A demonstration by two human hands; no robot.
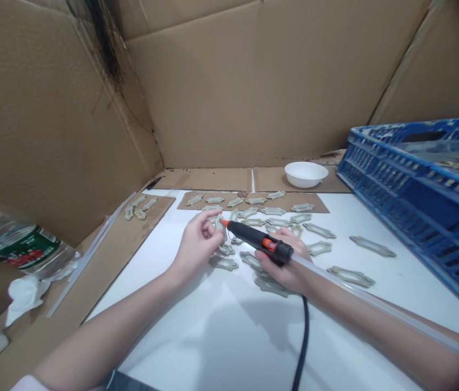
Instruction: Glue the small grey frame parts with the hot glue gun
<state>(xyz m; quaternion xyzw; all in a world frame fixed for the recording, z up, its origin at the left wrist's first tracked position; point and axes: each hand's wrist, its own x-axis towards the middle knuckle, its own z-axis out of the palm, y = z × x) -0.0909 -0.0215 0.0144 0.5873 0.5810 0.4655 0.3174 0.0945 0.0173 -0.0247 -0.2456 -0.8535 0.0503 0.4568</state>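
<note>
Brown cardboard walls around a white work surface, blue plastic crate at right, white bowl at the back, plastic water bottle at left. Beige frame-shaped pieces scattered across it. Right hand closed around a black hot-glue gun, orange nozzle toward the left hand, its fingertips pinching one small piece. Best kept: nozzle close, black cable slack and clear of the pieces.

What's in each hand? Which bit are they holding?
The right hand holds a glue pen by its thick back end; the left hand pinches a frame piece by its edge.
</note>
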